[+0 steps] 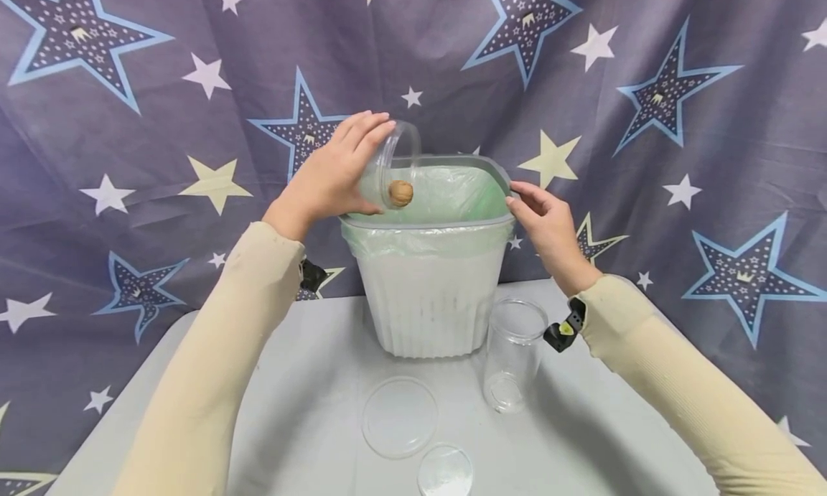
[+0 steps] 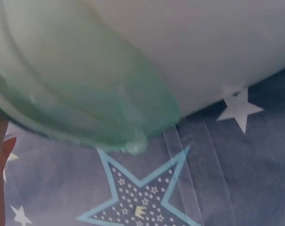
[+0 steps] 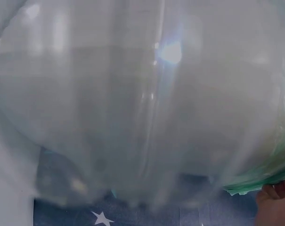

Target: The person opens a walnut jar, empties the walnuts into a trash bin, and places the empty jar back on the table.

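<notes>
My left hand (image 1: 329, 166) grips a clear plastic jar (image 1: 405, 138), tipped on its side with its mouth to the right, above the bin. A brown walnut (image 1: 401, 193) is at the lower side of the jar's mouth. Beneath stands a white bin (image 1: 429, 302) with a grey rim, lined with a pale green bag (image 1: 452, 187). My right hand (image 1: 549, 227) pinches the bin's rim at its right side, thumb and fingers about the edge. In the right wrist view, that hand's fingertips (image 3: 276, 190) meet the green liner. The left wrist view is blurred, showing liner and bin.
A second clear jar (image 1: 515, 359) stands uncapped on the grey table (image 1: 310, 410), right of the bin and below my right wrist. Two clear round lids, a larger one (image 1: 399, 417) and a smaller one (image 1: 446, 471), lie in front. A star-patterned curtain (image 1: 452, 115) hangs behind.
</notes>
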A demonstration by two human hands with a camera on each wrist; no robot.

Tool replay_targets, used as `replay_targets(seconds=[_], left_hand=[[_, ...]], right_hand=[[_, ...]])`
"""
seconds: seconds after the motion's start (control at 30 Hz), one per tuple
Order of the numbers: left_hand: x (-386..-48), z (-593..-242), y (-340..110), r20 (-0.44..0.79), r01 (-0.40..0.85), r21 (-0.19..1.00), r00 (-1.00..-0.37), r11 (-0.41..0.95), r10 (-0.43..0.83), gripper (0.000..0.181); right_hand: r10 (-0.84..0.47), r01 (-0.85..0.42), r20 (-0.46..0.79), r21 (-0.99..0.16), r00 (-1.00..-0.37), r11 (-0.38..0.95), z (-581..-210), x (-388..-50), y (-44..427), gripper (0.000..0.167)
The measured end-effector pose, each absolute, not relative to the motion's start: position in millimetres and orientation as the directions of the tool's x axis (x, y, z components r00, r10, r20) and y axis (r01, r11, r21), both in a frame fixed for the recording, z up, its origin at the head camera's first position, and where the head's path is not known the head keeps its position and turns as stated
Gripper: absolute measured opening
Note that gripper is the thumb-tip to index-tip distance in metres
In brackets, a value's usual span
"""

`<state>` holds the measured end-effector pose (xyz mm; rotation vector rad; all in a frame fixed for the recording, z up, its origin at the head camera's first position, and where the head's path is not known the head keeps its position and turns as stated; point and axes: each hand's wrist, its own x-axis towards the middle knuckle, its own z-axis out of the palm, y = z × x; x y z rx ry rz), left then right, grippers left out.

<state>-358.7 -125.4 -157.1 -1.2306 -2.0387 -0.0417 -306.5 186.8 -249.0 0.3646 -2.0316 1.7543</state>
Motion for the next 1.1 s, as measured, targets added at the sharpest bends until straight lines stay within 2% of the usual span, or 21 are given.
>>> replay_targets(seconds=[0.07,0.4,0.8,1.0,1.1], left_hand=[[-359,-157,-126,0.603,0.774,-0.324,-0.274,0.544,0.749,0.115],[-358,-155,-128,0.634,0.773,-0.329,-0.245,0.543,0.733,0.117],[-352,-153,-129,0.612,0.774,-0.353,-0.234,0.526,0.756,0.115],[-347,-151,-128,0.584,0.743,-0.418,-0.221,0.522,0.781,0.116],[-343,-149,-129,0.592,0.681,-0.487,-0.203,0.547,0.780,0.114]], right_hand=[[0.082,-0.468,0.484,-0.869,-0.871,0.164,-248,-306,188,0.047],[0.083,-0.482,0.498,-0.862,-0.863,0.153,-248,-305,186,0.046],[0.081,-0.473,0.490,-0.865,-0.868,0.165,-250,-307,184,0.046],[0.079,-0.462,0.482,-0.867,-0.872,0.188,-248,-305,185,0.046],[0.068,-0.451,0.470,-0.872,-0.880,0.193,-247,-304,185,0.048]])
